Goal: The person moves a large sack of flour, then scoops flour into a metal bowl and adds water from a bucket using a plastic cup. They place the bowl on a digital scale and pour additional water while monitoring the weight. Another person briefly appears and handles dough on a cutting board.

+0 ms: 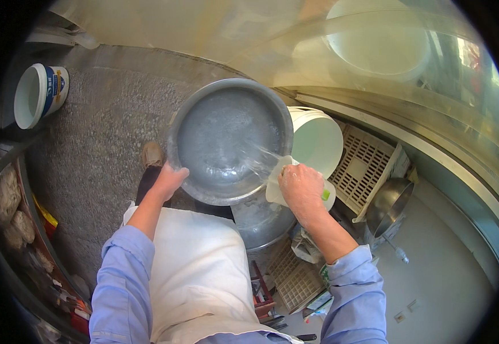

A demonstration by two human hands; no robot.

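A large grey metal basin (228, 129) is tilted in front of me, its inside wet. My left hand (171, 179) grips its rim at the near left, thumb on the inner side. My right hand (302, 189) holds a white plastic jug (276, 182) at the basin's right edge, mouth turned toward it. Clear water streams from the jug into the basin. A second metal basin (264, 221) sits lower down, partly hidden beneath the first. Just behind the jug stands a white plastic bucket (316, 139).
A white bucket with a printed label (56, 90) lies at the far left. Plastic crates (357, 167) and a metal bowl (389, 206) are to the right. Another crate (299, 286) lies low by my right arm. A translucent yellowish sheet (266, 38) spans the top.
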